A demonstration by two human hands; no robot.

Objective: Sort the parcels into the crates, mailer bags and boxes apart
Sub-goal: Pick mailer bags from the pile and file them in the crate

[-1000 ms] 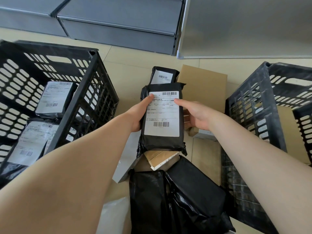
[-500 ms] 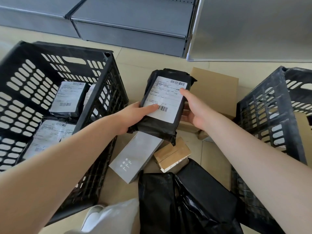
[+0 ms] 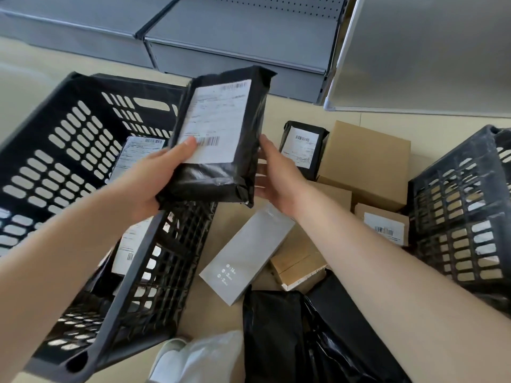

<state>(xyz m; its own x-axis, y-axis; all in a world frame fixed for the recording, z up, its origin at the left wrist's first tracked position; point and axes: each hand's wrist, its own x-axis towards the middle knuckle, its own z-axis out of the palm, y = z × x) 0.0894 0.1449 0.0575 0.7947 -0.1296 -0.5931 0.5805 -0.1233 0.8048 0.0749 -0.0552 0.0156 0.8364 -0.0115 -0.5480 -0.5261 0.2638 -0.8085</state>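
Observation:
My left hand [image 3: 154, 178] grips the lower left of a black mailer bag [image 3: 218, 120] with a white label and holds it tilted above the right rim of the left black crate [image 3: 83, 128]. My right hand [image 3: 279, 172] lies at the bag's right edge, its fingers straight and its thumb touching the edge. Labelled mailer bags [image 3: 138, 153] lie inside the left crate. A second black crate [image 3: 456, 217] stands at the right.
On the floor between the crates lie another labelled black bag [image 3: 302, 150], a large cardboard box [image 3: 367, 158], a small labelled box [image 3: 384, 228], a grey box [image 3: 249, 252], a small brown box [image 3: 298, 264] and black bags [image 3: 304, 335]. Grey shelving [image 3: 235, 37] stands behind.
The bag has risen and moved left, from above the floor pile to over the left crate's rim. My right hand's hold on it has loosened to a touch.

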